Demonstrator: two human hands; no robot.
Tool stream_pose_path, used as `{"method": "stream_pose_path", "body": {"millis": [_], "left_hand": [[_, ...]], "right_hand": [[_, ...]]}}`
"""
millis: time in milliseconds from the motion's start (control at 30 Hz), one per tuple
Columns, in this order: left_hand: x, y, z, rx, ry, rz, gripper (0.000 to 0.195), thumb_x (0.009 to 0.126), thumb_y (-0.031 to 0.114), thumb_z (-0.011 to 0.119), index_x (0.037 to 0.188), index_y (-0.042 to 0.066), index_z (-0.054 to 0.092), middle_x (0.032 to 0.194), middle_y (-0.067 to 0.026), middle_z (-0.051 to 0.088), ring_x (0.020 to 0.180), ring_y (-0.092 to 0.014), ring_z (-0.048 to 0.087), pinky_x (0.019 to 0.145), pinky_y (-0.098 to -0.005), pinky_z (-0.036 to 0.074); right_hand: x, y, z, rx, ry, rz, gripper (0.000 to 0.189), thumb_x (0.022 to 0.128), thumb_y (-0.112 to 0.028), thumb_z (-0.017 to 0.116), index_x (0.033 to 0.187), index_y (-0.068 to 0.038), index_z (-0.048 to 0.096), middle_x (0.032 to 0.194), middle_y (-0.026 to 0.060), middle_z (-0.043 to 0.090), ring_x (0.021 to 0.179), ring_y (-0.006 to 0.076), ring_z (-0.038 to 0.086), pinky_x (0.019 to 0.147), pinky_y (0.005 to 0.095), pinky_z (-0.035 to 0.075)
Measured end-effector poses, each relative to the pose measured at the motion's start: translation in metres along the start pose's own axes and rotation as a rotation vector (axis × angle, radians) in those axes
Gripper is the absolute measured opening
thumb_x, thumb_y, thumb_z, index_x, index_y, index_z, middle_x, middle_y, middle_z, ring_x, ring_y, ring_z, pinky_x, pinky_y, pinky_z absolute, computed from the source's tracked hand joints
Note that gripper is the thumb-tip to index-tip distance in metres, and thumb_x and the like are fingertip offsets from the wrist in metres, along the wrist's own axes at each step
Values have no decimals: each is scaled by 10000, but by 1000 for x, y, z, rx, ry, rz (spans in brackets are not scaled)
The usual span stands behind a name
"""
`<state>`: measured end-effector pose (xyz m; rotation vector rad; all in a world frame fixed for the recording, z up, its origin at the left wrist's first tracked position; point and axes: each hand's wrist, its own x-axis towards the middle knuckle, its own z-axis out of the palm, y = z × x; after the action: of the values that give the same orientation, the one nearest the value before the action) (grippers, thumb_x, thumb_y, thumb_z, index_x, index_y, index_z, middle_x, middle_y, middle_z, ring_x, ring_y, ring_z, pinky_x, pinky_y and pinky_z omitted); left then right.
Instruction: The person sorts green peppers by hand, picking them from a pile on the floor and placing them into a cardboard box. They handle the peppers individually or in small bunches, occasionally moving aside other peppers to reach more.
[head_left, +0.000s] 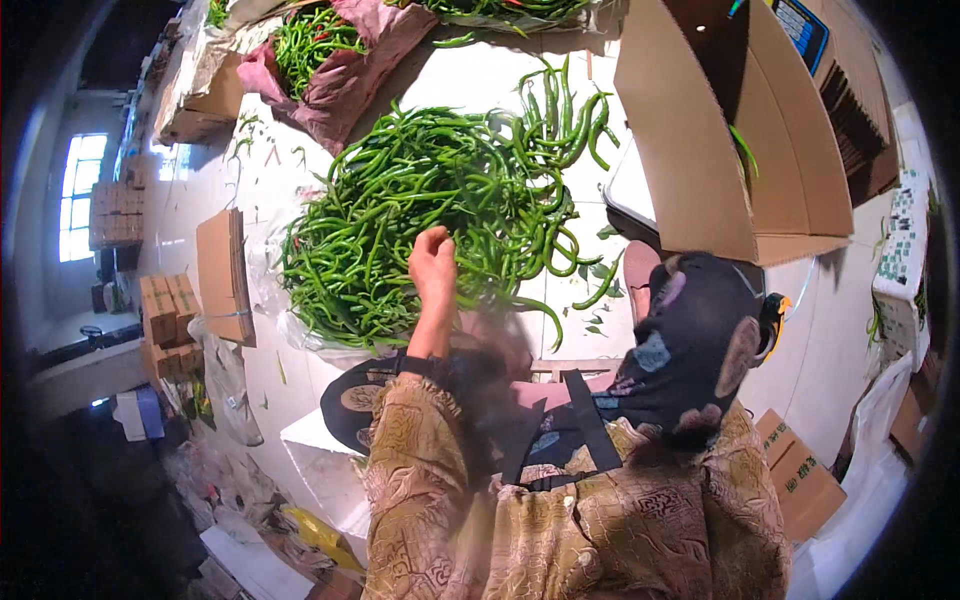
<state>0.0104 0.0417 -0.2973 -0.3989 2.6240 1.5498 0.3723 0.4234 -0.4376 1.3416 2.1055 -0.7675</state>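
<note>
My left hand (433, 259) is over the near part of a large heap of long green chili peppers (420, 187). Its fingers are curled closed, and nothing shows in them. Whether it touches the peppers underneath is unclear. My right hand is out of view; only that side's patterned sleeve (739, 472) shows. At the heap's right edge, larger curved peppers (562, 112) lie loosely on pale floor tiles. An open cardboard box (690, 127) stands to the right, with a green pepper (745, 150) visible inside.
Beyond the heap, a reddish cloth sack (337, 97) holds more peppers. Flattened cardboard (221, 274) stands at left. My knees, in dark patterned trousers (697, 330), are close to the box. A white foam box (326, 465) is at lower left; a yellow-and-black object (776, 326) is beside my right knee.
</note>
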Motion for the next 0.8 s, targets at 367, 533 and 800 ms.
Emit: {"method": "stream_pose_path", "body": {"millis": [367,533,800], "left_hand": [[34,-1,84,773,-314,711,368,739,30,615,1104,54,577,1065,-137,568,1008,-351,524,825,-454,443],[51,10,97,761,-254,646,305,711,-25,588,1007,45,564,1009,-173,530,963,-371,507,821,-451,437],[109,30,33,940,-248,743,381,659,-37,589,1030,36,540,982,-168,538,940,-375,522,798,-466,438]], "right_hand": [[-26,15,-33,68,21,92,632,835,-639,558,960,-38,709,764,102,691,625,198,635,572,336,484],[-26,8,-29,79,-7,109,616,842,-623,559,968,-38,705,766,98,689,623,192,631,571,332,481],[-18,10,-23,69,-49,141,590,854,-597,560,982,-39,700,769,92,685,621,184,623,569,324,478]]}}
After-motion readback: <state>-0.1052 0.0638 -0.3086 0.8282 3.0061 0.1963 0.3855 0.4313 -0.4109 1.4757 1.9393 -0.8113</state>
